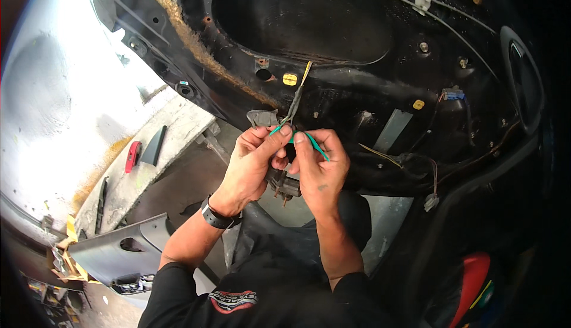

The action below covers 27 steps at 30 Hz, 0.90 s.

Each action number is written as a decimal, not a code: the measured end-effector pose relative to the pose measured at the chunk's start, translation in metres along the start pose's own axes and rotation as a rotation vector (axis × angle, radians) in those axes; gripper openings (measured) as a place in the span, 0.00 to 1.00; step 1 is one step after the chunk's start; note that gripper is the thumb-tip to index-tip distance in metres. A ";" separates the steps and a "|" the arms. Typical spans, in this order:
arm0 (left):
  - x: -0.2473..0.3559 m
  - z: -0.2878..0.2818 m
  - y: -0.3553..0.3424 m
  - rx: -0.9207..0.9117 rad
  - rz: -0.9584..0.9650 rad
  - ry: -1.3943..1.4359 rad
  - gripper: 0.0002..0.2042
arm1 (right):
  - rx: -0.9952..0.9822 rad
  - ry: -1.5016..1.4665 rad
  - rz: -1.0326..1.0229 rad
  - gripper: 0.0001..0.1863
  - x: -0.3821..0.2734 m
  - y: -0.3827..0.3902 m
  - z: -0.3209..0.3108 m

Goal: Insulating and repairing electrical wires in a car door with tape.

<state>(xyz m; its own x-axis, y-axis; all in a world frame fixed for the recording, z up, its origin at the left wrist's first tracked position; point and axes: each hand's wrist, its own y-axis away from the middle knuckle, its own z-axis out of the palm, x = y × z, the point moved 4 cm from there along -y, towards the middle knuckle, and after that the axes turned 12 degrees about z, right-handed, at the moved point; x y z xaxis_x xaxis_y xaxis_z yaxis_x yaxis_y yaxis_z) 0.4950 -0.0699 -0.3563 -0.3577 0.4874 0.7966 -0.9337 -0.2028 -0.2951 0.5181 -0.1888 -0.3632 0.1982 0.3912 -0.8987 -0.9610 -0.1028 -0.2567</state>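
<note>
My two hands meet in front of a bare black car door panel (357, 84). Between the fingertips of my left hand (253, 161) and my right hand (321, 164) runs a thin green strip, like insulating tape (317, 146); both pinch it beside a wire bundle. That wire bundle (295, 100), wrapped dark with yellow wires at its top, hangs out of the door just above my fingers. A grey wrapped piece (262, 118) sticks out next to my left fingertips. Under my hands hangs a dark block-like part (284, 184), partly hidden by them.
On the left, a worn bench (148, 155) carries a red-and-black tool (132, 156) and a dark triangular trim piece (154, 145). A grey door trim panel (128, 250) leans below it. Loose wires with a blue connector (453, 94) and a grey connector (431, 202) hang at right.
</note>
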 end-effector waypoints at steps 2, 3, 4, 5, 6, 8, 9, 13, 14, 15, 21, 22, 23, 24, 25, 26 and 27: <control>-0.003 0.000 -0.002 -0.015 0.038 -0.042 0.07 | 0.015 0.038 0.013 0.06 -0.002 0.001 -0.002; -0.003 -0.001 -0.002 -0.020 0.083 -0.061 0.07 | 0.022 0.025 0.015 0.06 -0.002 0.001 -0.002; -0.003 0.000 -0.002 -0.024 0.077 -0.074 0.07 | 0.008 0.027 0.020 0.07 -0.002 0.001 -0.002; -0.002 0.001 -0.002 -0.031 0.120 -0.070 0.07 | -0.005 0.030 0.024 0.07 -0.002 0.001 0.000; -0.002 0.003 -0.002 -0.038 0.163 -0.063 0.08 | 0.001 0.021 0.026 0.07 -0.003 0.001 0.000; -0.002 0.002 -0.001 -0.051 0.135 -0.061 0.08 | -0.005 -0.058 0.041 0.08 -0.005 0.002 0.001; -0.003 0.002 -0.002 -0.063 0.110 -0.051 0.08 | 0.002 -0.063 0.040 0.08 -0.003 0.001 -0.002; 0.000 0.004 0.003 0.059 0.105 -0.112 0.06 | 0.014 -0.005 0.062 0.08 0.001 0.000 -0.006; -0.001 0.003 0.004 0.054 0.103 -0.113 0.06 | 0.018 -0.015 0.070 0.08 0.000 0.000 -0.006; -0.002 0.001 0.004 0.039 0.102 -0.085 0.06 | 0.018 -0.017 0.071 0.08 0.001 0.000 -0.006; 0.000 -0.003 0.004 0.017 0.047 -0.008 0.05 | -0.027 -0.005 0.099 0.08 0.003 -0.002 -0.005; 0.000 -0.002 0.003 0.006 0.015 0.020 0.05 | -0.057 -0.052 0.109 0.08 0.004 -0.003 -0.003; 0.003 -0.002 0.002 0.007 0.016 0.020 0.05 | -0.087 -0.099 0.118 0.07 0.004 -0.004 0.000; 0.006 -0.001 0.002 -0.010 -0.018 0.005 0.05 | -0.089 -0.099 0.119 0.07 0.002 -0.004 0.002; 0.007 -0.001 0.002 -0.026 -0.053 -0.010 0.06 | -0.110 -0.162 0.154 0.07 -0.001 -0.004 0.006; 0.011 0.000 0.003 -0.025 -0.050 -0.009 0.06 | -0.131 -0.225 0.189 0.06 -0.002 -0.003 0.009; 0.012 0.000 0.003 -0.014 -0.068 -0.039 0.06 | -0.135 -0.224 0.188 0.06 -0.001 -0.004 0.009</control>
<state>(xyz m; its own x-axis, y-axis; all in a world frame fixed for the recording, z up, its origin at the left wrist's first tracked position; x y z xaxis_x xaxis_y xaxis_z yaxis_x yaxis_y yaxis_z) 0.4878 -0.0642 -0.3475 -0.2931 0.4662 0.8347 -0.9559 -0.1586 -0.2471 0.5199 -0.1802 -0.3580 -0.0424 0.5442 -0.8379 -0.9396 -0.3068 -0.1518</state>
